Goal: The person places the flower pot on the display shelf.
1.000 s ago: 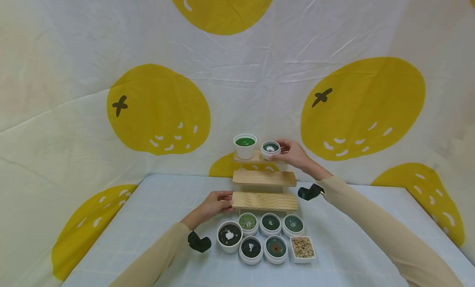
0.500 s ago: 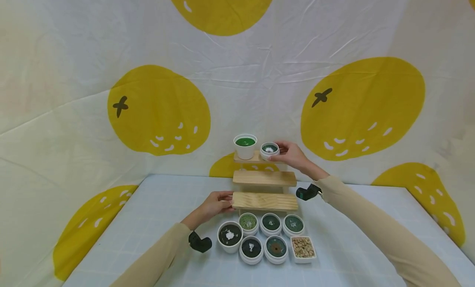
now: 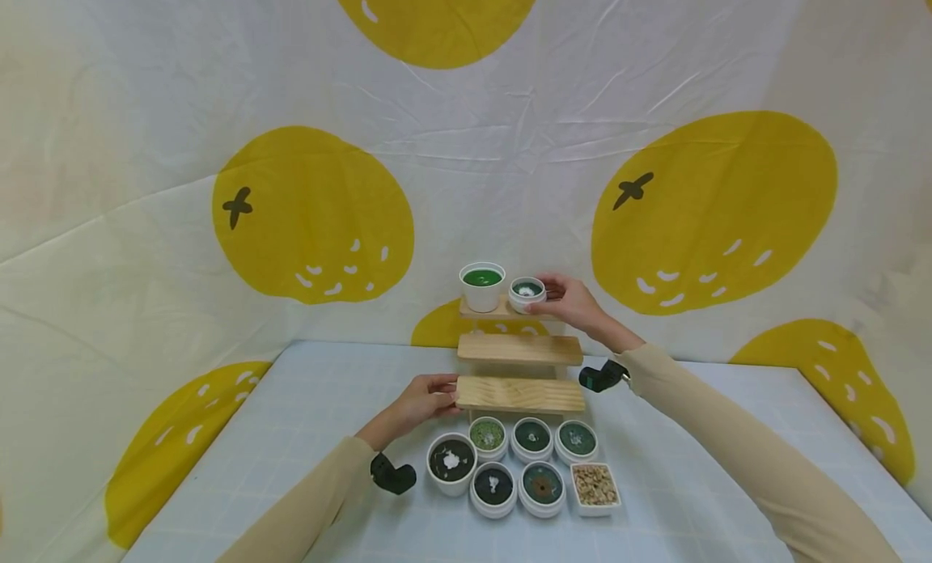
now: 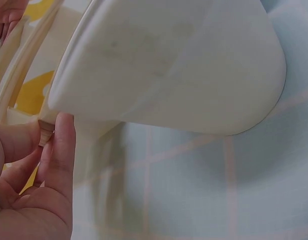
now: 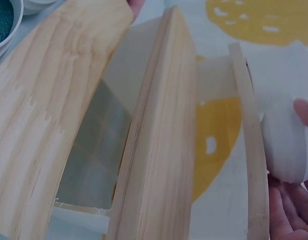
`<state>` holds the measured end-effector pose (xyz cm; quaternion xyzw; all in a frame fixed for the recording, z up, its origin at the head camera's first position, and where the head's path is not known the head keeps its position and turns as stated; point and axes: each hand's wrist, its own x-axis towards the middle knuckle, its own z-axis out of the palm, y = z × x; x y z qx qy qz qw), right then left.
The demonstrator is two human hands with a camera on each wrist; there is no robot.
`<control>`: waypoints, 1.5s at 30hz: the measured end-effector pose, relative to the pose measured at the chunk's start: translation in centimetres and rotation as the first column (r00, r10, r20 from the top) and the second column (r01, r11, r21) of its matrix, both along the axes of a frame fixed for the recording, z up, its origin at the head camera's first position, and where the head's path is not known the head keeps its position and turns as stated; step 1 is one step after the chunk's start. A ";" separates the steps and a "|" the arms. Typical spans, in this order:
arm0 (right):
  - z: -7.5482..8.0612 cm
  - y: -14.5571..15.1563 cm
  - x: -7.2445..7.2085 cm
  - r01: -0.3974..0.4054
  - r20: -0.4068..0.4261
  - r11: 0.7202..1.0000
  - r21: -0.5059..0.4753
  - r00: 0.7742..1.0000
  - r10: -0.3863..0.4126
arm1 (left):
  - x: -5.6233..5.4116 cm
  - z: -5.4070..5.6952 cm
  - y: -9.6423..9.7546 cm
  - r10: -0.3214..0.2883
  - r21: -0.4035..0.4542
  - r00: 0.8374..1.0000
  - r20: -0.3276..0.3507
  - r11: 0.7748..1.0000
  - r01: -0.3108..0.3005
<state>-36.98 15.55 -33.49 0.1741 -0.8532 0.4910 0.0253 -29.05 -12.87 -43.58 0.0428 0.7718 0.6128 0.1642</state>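
Observation:
A stepped wooden stand with three boards [image 3: 520, 394] rises at the centre of the head view. My left hand [image 3: 418, 400] pinches the left end of its lowest board between thumb and fingers, also seen in the left wrist view. At the top board [image 3: 499, 311], my right hand [image 3: 571, 302] holds a small white tub [image 3: 526, 305] by its right side, thumb in front. Dark green with a white patch shows inside that tub. Just left of it stands a taller white cup [image 3: 482, 298] with bright green contents; a narrow gap separates them.
In front of the stand are several round white tubs [image 3: 493, 510] with dark or green contents, a larger dark-filled cup [image 3: 451, 487] and a square dish of tan bits [image 3: 595, 486]. A pale checked cloth [image 3: 291, 433] covers the table; a fruit-print curtain [image 3: 502, 183] hangs behind.
My right hand has shifted the small white tub slightly left along the top board, nearer the taller cup. The left hand keeps its place on the lowest board.

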 end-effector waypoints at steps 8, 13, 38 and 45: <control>-0.1 -0.1 -0.1 -0.007 -0.016 1.000 0.015 1.000 0.007 | -0.2 -0.1 0.1 -0.014 -0.009 1.000 0.008 1.000 0.014; 0.0 -0.2 0.2 -0.002 -0.015 1.000 0.012 1.000 0.003 | -0.3 -0.2 0.0 -0.018 -0.016 1.000 0.008 1.000 0.019; -0.1 -1.0 1.0 0.059 -0.011 0.997 -0.046 0.998 -0.060 | -0.2 -0.3 0.0 -0.003 -0.013 1.000 -0.012 1.000 0.003; -0.4 -1.1 1.0 0.054 -0.033 0.998 -0.037 0.998 -0.055 | -0.4 -0.4 0.0 0.002 -0.013 1.000 -0.013 1.000 -0.002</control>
